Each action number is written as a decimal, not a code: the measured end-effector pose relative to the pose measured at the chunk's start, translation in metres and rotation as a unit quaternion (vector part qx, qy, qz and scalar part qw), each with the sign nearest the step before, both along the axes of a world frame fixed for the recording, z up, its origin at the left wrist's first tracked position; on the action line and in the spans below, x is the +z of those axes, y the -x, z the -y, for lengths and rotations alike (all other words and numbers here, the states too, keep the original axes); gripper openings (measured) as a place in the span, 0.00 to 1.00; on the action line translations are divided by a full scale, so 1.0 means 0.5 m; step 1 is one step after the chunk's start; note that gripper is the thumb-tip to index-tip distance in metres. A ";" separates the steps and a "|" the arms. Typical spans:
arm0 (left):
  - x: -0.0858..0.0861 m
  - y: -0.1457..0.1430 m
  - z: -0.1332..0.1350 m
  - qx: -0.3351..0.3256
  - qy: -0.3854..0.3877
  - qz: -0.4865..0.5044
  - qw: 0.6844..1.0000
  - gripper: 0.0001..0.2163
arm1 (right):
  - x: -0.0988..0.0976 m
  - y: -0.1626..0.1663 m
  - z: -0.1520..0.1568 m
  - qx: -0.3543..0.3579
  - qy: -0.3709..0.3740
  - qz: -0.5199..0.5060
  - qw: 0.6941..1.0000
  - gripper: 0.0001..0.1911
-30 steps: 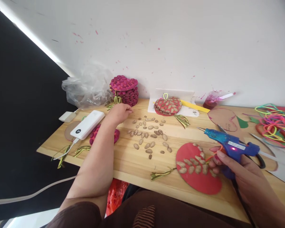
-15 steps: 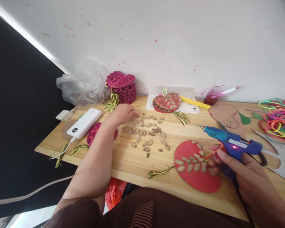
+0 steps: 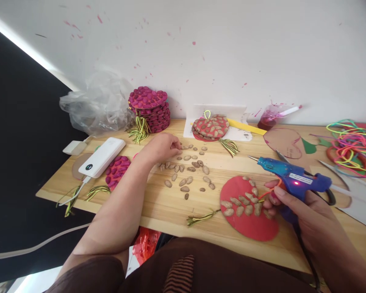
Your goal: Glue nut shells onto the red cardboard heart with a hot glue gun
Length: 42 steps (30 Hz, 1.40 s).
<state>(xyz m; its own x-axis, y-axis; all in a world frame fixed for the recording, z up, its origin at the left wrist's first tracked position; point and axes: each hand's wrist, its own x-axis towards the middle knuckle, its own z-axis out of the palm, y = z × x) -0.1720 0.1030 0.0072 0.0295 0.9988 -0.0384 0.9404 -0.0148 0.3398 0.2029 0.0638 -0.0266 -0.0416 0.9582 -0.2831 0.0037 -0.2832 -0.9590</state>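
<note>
My right hand [image 3: 305, 207] grips a blue hot glue gun [image 3: 293, 179] with a lit red lamp, its metal nozzle pointing left. Its fingertips also reach the edge of a red heart-shaped piece [image 3: 250, 228] and an orange cord loop [image 3: 274, 191]. Rows of peanuts [image 3: 248, 209] sit on that piece, and a green-black tassel [image 3: 203, 218] trails from its left tip. My left hand [image 3: 164, 147] is at the far side of the loose peanuts [image 3: 184, 169], fingers curled and drawn together. Whatever is between its fingertips is hidden.
Behind lie a stack of magenta studded pieces [image 3: 149, 108], a plastic bag [image 3: 94, 101] and a peanut-covered red piece [image 3: 210, 127]. A white power bank [image 3: 102, 156] is at left. Scissors [image 3: 331, 197], coloured cords [image 3: 350, 146] and a cup of red liquid [image 3: 266, 120] stand at right.
My left hand has moved slightly right over the peanuts, and its fingers have curled in. My right hand still holds the glue gun. The whole view has shifted a little.
</note>
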 end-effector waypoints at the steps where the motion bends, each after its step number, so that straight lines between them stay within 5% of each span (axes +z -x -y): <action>1: 0.000 0.002 0.000 0.005 -0.008 -0.004 1.000 0.06 | 0.001 0.001 0.000 0.000 -0.003 0.000 1.000 0.18; 6: 0.012 0.021 0.007 0.031 -0.036 -0.027 0.998 0.15 | 0.001 -0.002 0.000 0.010 -0.003 -0.003 1.000 0.17; 17: 0.016 0.028 0.013 -0.001 -0.016 0.037 0.999 0.09 | 0.004 0.002 0.000 0.000 -0.003 0.002 1.000 0.18; 30: 0.030 -0.001 0.017 0.114 -0.192 0.104 0.969 0.16 | 0.001 -0.001 -0.003 0.007 -0.016 0.008 1.000 0.17; 42: 0.021 0.015 0.012 0.111 -0.159 0.067 0.979 0.16 | -0.006 -0.001 -0.004 0.000 -0.021 0.008 1.000 0.19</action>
